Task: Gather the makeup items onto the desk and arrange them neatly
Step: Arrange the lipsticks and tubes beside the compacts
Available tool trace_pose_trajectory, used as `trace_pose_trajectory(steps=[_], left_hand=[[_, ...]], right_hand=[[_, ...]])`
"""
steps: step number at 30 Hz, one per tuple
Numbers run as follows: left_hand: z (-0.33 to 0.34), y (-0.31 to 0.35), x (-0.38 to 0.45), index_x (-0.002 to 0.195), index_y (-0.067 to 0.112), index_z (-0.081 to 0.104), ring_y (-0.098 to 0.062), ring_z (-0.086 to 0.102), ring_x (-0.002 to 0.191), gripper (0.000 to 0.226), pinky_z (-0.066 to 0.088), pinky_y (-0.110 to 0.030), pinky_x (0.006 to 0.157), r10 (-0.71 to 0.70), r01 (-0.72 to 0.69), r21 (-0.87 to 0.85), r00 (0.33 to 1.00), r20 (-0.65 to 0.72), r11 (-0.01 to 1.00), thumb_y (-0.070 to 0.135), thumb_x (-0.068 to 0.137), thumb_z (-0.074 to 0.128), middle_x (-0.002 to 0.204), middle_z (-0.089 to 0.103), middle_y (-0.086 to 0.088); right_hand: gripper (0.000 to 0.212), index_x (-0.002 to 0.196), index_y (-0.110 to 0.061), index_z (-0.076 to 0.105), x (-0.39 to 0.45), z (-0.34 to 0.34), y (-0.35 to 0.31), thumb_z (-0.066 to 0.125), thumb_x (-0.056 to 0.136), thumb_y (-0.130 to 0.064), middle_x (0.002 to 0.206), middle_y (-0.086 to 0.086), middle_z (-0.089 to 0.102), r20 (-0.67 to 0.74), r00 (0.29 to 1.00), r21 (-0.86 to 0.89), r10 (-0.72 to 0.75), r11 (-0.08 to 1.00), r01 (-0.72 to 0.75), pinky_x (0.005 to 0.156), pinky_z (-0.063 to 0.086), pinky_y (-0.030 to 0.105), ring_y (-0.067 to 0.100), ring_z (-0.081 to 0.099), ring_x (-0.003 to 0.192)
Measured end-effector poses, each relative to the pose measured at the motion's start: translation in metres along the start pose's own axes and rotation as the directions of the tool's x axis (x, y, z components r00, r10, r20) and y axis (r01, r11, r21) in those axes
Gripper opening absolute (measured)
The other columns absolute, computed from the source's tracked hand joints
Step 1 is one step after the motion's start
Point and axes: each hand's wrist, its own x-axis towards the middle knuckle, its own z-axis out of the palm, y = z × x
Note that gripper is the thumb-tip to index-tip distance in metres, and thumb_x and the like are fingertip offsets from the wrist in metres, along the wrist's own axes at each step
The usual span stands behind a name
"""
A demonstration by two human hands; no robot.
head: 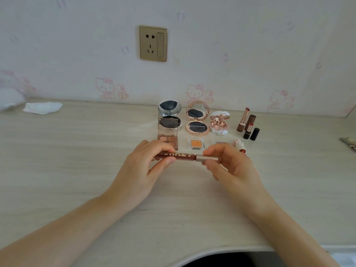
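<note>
At frame centre, one brown lip-gloss tube with a champagne-metal cap [185,158] lies level, long axis left-right, cap pointing right. The left hand [148,166] pinches its body; the right hand [227,166] pinches the cap. Behind stand three open round compacts [197,120] and two uncapped lipsticks [244,119].

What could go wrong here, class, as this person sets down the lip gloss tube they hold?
Both hands, left hand and right hand, hold the lip gloss tube just in front of the eyeshadow palette. Moving it forward could knock the palette's raised lid or topple the upright lipsticks.
</note>
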Motion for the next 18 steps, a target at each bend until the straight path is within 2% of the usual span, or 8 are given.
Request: trace_pose_trajectory(steps=[2, 4, 6, 9, 11, 14, 16, 18], left_hand=[[-0.0003, -0.0012, -0.0001, 0.1, 0.034, 0.062, -0.005, 0.057, 0.09, 0.013, 0.043, -0.02, 0.08, 0.001, -0.001, -0.001, 1.0, -0.001, 1.0, 0.036, 0.088, 0.057, 0.096, 0.058, 0.029], [-0.0006, -0.0017, -0.0005, 0.1, 0.036, 0.061, -0.005, 0.057, 0.091, 0.012, 0.042, -0.016, 0.08, -0.004, 0.004, -0.008, 1.0, -0.005, 1.0, 0.036, 0.088, 0.058, 0.096, 0.058, 0.029], [-0.0005, -0.0015, -0.0006, 0.1, 0.038, 0.06, -0.005, 0.058, 0.091, 0.012, 0.041, -0.012, 0.08, -0.012, 0.012, -0.015, 1.0, -0.005, 1.0, 0.034, 0.088, 0.059, 0.095, 0.058, 0.029], [0.0003, -0.0005, -0.0008, 0.098, 0.035, 0.062, -0.005, 0.058, 0.091, 0.012, 0.041, -0.01, 0.08, -0.007, 0.007, -0.012, 1.0, 0.002, 1.0, 0.033, 0.087, 0.059, 0.095, 0.058, 0.03], [0.0005, -0.0002, -0.0006, 0.098, 0.036, 0.061, -0.006, 0.058, 0.09, 0.011, 0.04, -0.009, 0.079, -0.014, 0.014, -0.015, 1.0, -0.001, 1.0, 0.033, 0.087, 0.059, 0.095, 0.058, 0.029], [-0.0001, -0.0011, -0.0003, 0.099, 0.039, 0.058, -0.006, 0.059, 0.09, 0.013, 0.039, -0.009, 0.077, -0.04, 0.04, -0.032, 0.999, -0.001, 0.999, 0.036, 0.087, 0.058, 0.095, 0.06, 0.026], [0.0, -0.0018, -0.0001, 0.099, 0.04, 0.058, -0.006, 0.06, 0.091, 0.013, 0.039, -0.008, 0.077, -0.045, 0.045, -0.036, 0.999, -0.002, 0.998, 0.038, 0.086, 0.057, 0.095, 0.06, 0.023], [0.0006, -0.0018, -0.0003, 0.1, 0.041, 0.058, -0.005, 0.06, 0.091, 0.013, 0.039, -0.008, 0.078, -0.038, 0.038, -0.034, 0.999, -0.001, 0.999, 0.039, 0.086, 0.057, 0.095, 0.06, 0.023]], right_hand=[[0.016, 0.088, -0.035, 0.059, 0.0001, 0.0003, 0.0022, 0.067, 0.08, -0.023, 0.085, -0.011, 0.064, 0.011, 1.0, 0.007, 0.027, 1.0, -0.027, 0.062, 0.046, 0.02, 0.006, 0.057, 0.075], [0.016, 0.091, -0.036, 0.057, 0.0001, 0.0017, 0.0028, 0.07, 0.082, -0.039, 0.085, -0.009, 0.066, 0.012, 0.998, 0.004, 0.056, 0.998, -0.056, 0.063, 0.047, 0.019, 0.005, 0.06, 0.077], [0.022, 0.091, -0.032, 0.062, 0.0004, 0.0026, 0.0009, 0.057, 0.086, -0.052, 0.081, -0.006, 0.07, 0.007, 0.999, -0.021, 0.052, 0.998, -0.052, 0.061, 0.045, 0.013, 0.003, 0.061, 0.073], [0.028, 0.078, -0.027, 0.068, 0.0016, 0.0017, 0.0013, 0.049, 0.095, -0.04, 0.07, -0.008, 0.068, -0.057, 0.998, -0.103, 0.027, 0.994, -0.033, 0.059, 0.041, 0.009, -0.001, 0.055, 0.062], [0.017, 0.084, -0.033, 0.069, 0.0028, 0.0006, 0.002, 0.057, 0.093, -0.026, 0.073, -0.01, 0.068, -0.104, 0.995, -0.066, 0.008, 0.998, -0.014, 0.06, 0.043, 0.016, 0.0, 0.057, 0.065], [0.03, 0.089, -0.034, 0.067, 0.0035, 0.0003, 0.0005, 0.062, 0.088, -0.004, 0.081, -0.019, 0.067, -0.127, 0.992, -0.049, -0.008, 0.999, 0.002, 0.061, 0.05, 0.024, 0.001, 0.058, 0.071], [0.027, 0.09, -0.029, 0.065, 0.0034, 0.0011, -0.0011, 0.065, 0.085, -0.002, 0.086, -0.017, 0.067, -0.118, 0.993, 0.015, 0.002, 1.0, 0.0, 0.06, 0.051, 0.025, 0.004, 0.06, 0.074], [0.018, 0.099, -0.026, 0.062, 0.0031, 0.0013, -0.0013, 0.069, 0.085, -0.017, 0.092, -0.009, 0.069, -0.115, 0.992, 0.092, 0.047, 0.995, -0.037, 0.059, 0.052, 0.024, 0.009, 0.065, 0.078]])
